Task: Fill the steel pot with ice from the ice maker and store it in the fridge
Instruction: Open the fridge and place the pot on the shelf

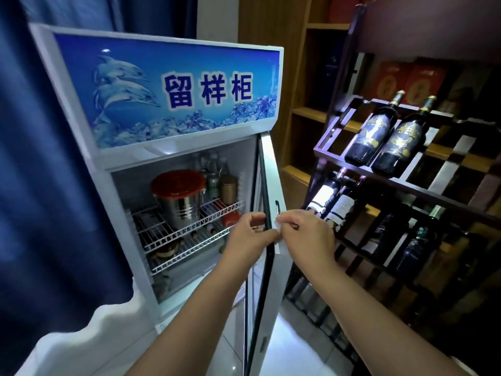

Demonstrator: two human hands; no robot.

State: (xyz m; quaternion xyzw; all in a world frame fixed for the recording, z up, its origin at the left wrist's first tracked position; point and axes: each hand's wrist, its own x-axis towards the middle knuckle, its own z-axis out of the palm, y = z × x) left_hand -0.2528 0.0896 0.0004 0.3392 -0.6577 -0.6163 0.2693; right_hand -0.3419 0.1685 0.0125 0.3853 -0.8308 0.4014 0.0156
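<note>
Open door [271, 294] of fridge [81, 131] stands edge-on, wine rack [406, 185] close at 3 o'clock; left hand [249, 237] grips the door edge, right hand [306, 237] grips its outer side; steel pot [180, 210], red-lidded, stands on upper wire shelf [151, 226] at 10 o'clock, bottles [214, 180] behind

Steel pot [179, 210] (red lid [178, 183] on) upright on top wire shelf [217, 210] inside open fridge [168, 88]
</note>
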